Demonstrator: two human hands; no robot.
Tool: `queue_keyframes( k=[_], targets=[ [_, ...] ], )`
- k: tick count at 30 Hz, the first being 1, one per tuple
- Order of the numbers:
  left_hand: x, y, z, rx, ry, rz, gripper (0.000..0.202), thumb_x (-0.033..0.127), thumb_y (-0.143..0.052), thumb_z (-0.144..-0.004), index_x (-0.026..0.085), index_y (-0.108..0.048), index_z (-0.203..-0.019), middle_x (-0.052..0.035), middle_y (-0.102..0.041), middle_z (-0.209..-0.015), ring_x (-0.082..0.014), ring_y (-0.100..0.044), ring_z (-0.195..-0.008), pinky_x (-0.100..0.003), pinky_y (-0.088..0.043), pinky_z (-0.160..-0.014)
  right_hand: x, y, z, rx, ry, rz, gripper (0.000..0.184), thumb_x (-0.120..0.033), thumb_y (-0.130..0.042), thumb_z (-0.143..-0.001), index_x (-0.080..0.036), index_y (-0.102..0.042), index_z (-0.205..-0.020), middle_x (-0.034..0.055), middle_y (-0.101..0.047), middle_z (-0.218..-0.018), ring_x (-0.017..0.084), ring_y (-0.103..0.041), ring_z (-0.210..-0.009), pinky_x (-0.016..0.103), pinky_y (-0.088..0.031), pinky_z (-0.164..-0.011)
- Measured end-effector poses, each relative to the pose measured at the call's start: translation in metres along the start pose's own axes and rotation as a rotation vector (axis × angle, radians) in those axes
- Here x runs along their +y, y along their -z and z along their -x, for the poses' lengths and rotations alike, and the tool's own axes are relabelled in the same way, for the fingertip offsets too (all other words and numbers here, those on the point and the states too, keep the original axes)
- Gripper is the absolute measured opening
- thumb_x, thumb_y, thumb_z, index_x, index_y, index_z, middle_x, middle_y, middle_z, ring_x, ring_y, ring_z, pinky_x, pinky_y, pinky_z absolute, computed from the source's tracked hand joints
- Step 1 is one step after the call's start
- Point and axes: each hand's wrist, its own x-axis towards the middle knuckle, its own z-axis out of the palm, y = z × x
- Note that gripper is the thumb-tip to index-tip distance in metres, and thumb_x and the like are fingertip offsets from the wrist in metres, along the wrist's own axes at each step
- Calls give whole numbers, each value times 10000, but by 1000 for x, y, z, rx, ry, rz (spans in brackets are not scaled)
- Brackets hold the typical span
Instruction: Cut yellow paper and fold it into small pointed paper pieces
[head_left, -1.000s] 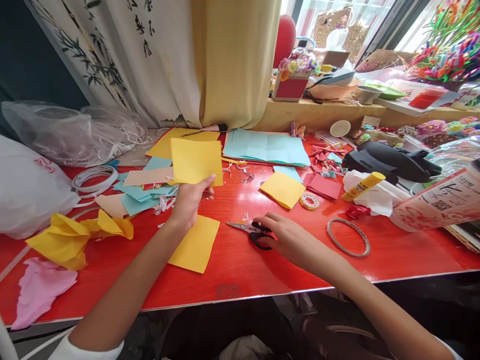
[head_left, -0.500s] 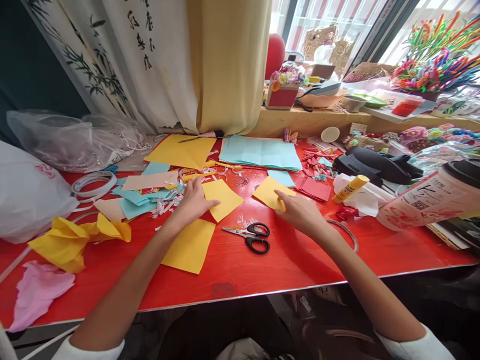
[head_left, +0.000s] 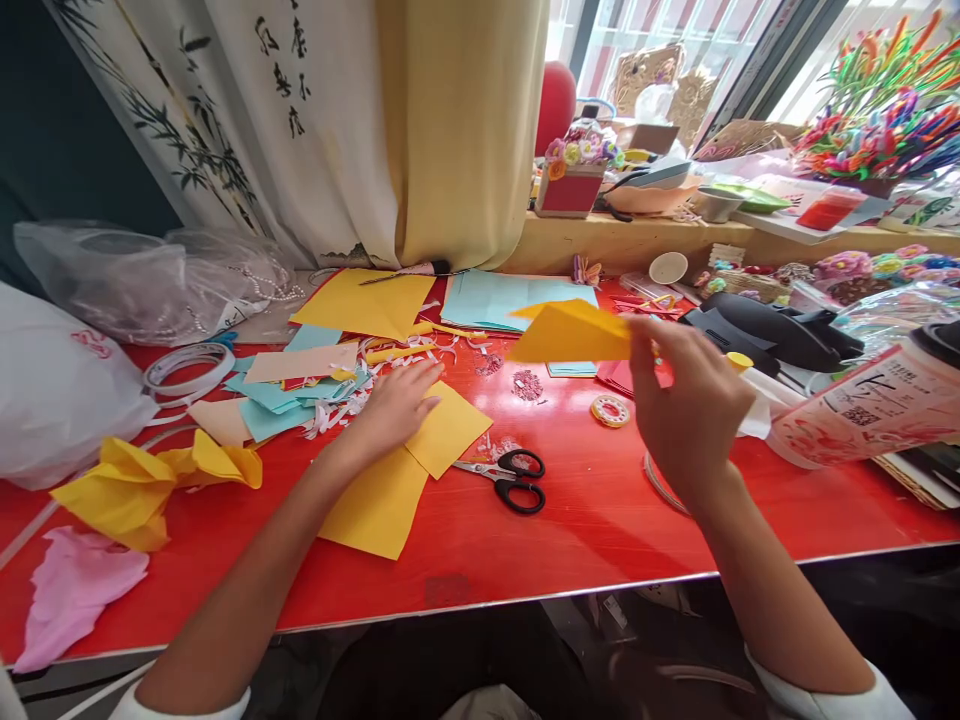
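Observation:
My right hand (head_left: 690, 400) is raised above the red table, its fingers pinching the right end of a folded piece of yellow paper (head_left: 574, 333). My left hand (head_left: 397, 405) lies with fingers extended at the left edge of a yellow paper square (head_left: 454, 428). Partly under that square is a second yellow sheet (head_left: 379, 505). Black-handled scissors (head_left: 517, 480) rest to the right of both, blades pointing left. A small round tape roll (head_left: 610, 410) sits between the scissors and my right hand.
Light blue sheets (head_left: 487, 297) and a large yellow sheet (head_left: 375, 300) lie at the back. Paper scraps (head_left: 277, 395) and white tape rings (head_left: 187, 372) are on the left. A large cup (head_left: 862, 400) leans at the right, near a black object (head_left: 750, 330).
My right hand has lifted the yellow paper off the table, up and to the right, uncovering the tape roll. My left hand has shifted slightly right and down, its fingers straighter.

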Motion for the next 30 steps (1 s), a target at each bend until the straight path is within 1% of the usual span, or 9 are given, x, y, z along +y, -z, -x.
queue_keyframes(
  k=[5,8,12,17,19,21,24,27,30],
  targets=[
    [-16,-1,1,-172,27,-50,750,593,-503,-771,146,-389,-1362,-162,-305,-1470,-335,-205,-1364,-486,-135,-1092,7,-10,-30,189,-265,-331,158,-279,-529,-862,-178,-601,-960,74,-640,-967,173,-637,-819,301,-524,-644],
    [-7,-13,3,-77,56,-95,709,630,-464,-781,94,-473,-1246,-197,-429,-1344,-351,-311,-1277,-527,-169,-1054,16,-35,-39,3,-453,-710,160,-288,-538,-827,-181,-506,-942,63,-632,-891,162,-644,-754,283,-525,-572],
    [12,-20,2,120,99,-109,573,618,-411,-820,91,-549,-1000,-197,-535,-1100,-346,-452,-1082,-549,-235,-987,16,-71,-30,-188,-590,-916,211,-299,-497,-811,-206,-456,-996,45,-645,-917,147,-651,-757,242,-520,-530],
    [12,-1,-5,400,306,582,445,602,-409,-828,180,-551,-828,-130,-577,-1008,-303,-495,-1070,-472,-311,-978,2,-87,-7,-341,-574,-1099,239,-337,-577,-778,-194,-529,-963,38,-651,-939,147,-642,-817,279,-547,-656],
    [10,7,-6,337,312,860,447,603,-378,-840,200,-538,-951,-95,-608,-986,-233,-589,-950,-381,-442,-854,-4,-86,-2,-389,-537,-1075,214,-350,-591,-773,-193,-564,-917,34,-654,-933,151,-638,-854,299,-535,-744],
    [13,11,-6,209,284,1094,439,549,-558,-766,210,-512,-1042,-90,-603,-1070,-197,-616,-923,-306,-482,-777,-10,-84,0,-428,-516,-1046,199,-360,-602,-768,-194,-577,-876,30,-657,-911,155,-638,-867,309,-514,-802],
    [25,10,-2,98,185,1266,533,367,-753,-637,218,-517,-1092,-78,-608,-1123,-187,-606,-977,-259,-477,-799,-17,-81,2,-463,-565,-1094,212,-395,-590,-778,-202,-551,-857,27,-661,-908,156,-641,-855,302,-515,-779],
    [35,8,2,115,118,1341,362,361,-708,-701,194,-595,-1001,-49,-659,-990,-156,-618,-879,-231,-475,-773,-20,-81,5,-455,-704,-1182,253,-442,-571,-791,-212,-511,-878,18,-666,-880,145,-649,-777,275,-525,-677],
    [38,8,3,198,198,1368,263,431,-616,-774,174,-641,-826,-26,-657,-807,-124,-602,-713,-206,-468,-663,-20,-79,6,-499,-760,-1237,267,-448,-578,-798,-210,-502,-893,11,-662,-841,136,-647,-704,266,-522,-628]
  ],
)
